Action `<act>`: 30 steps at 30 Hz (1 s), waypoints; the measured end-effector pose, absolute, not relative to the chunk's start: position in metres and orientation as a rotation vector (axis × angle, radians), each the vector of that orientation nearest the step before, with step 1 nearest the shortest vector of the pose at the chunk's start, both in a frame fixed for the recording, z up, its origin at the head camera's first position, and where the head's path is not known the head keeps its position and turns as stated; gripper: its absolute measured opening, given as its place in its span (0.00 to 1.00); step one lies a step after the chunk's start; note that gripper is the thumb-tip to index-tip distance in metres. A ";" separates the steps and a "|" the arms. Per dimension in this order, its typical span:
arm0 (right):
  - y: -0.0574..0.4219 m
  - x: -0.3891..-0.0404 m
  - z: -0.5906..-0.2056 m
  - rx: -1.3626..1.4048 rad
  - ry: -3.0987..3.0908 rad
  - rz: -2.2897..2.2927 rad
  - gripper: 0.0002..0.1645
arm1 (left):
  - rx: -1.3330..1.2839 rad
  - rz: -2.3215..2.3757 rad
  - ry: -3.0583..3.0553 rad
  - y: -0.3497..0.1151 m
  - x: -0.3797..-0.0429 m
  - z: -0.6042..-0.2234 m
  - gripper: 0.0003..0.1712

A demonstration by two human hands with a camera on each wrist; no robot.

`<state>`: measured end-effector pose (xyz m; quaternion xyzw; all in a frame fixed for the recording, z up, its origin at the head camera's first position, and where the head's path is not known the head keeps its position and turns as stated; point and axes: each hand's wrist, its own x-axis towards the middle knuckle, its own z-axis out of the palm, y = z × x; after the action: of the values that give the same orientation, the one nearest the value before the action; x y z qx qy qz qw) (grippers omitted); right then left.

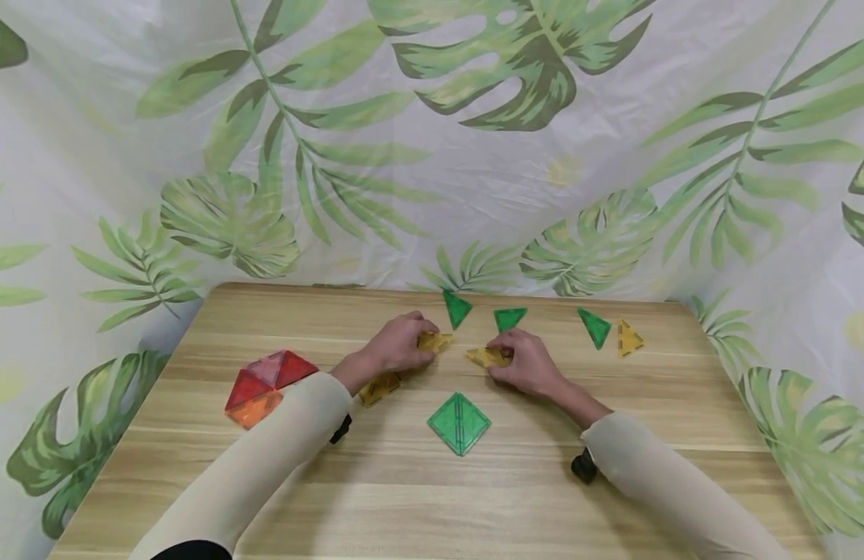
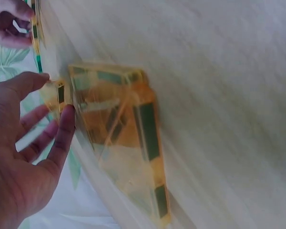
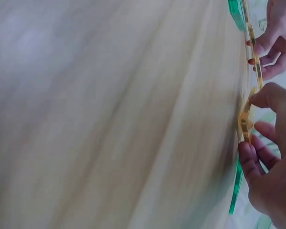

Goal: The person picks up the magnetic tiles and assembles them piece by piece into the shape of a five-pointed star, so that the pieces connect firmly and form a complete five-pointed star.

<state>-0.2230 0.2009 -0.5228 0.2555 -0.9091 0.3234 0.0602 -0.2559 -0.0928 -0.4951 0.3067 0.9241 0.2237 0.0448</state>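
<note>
Near the middle of the table my left hand (image 1: 402,342) pinches a yellow translucent triangular magnetic tile (image 1: 435,342) between thumb and fingers. To its right, my right hand (image 1: 526,362) grips a second yellow magnetic tile (image 1: 486,357) by its edges. A gap separates the two held tiles in the head view. Another yellow tile (image 2: 128,143) lies under the left wrist, large and close in the left wrist view. Closer to me, two green triangles form a green diamond (image 1: 459,424) on the wood.
Red and orange tiles (image 1: 253,387) sit joined at the left, partly behind the left sleeve. Along the back lie green triangles (image 1: 456,309), (image 1: 594,327), and a yellow triangle (image 1: 629,339) at the right. A leaf-print cloth (image 1: 473,179) hangs behind the wooden table (image 1: 432,505).
</note>
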 end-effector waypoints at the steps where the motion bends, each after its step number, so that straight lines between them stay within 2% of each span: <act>1: 0.198 -0.223 -0.523 0.755 -2.751 0.974 0.20 | 0.916 0.672 2.836 -0.092 -0.255 -0.495 0.25; 8: 0.186 -0.225 -0.523 0.627 -2.769 0.948 0.21 | 0.803 0.544 2.900 -0.081 -0.251 -0.494 0.28; 20: 0.176 -0.222 -0.523 0.515 -2.807 0.964 0.22 | 0.787 0.449 2.936 -0.077 -0.244 -0.493 0.29; 30: 0.181 -0.219 -0.519 0.592 -2.829 1.067 0.22 | 0.867 0.592 2.746 -0.090 -0.246 -0.482 0.22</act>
<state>-0.2191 0.1813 -0.5194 0.1921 -0.9178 0.3461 0.0302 -0.2464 -0.0903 -0.4819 0.2933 0.9294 0.2003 0.1006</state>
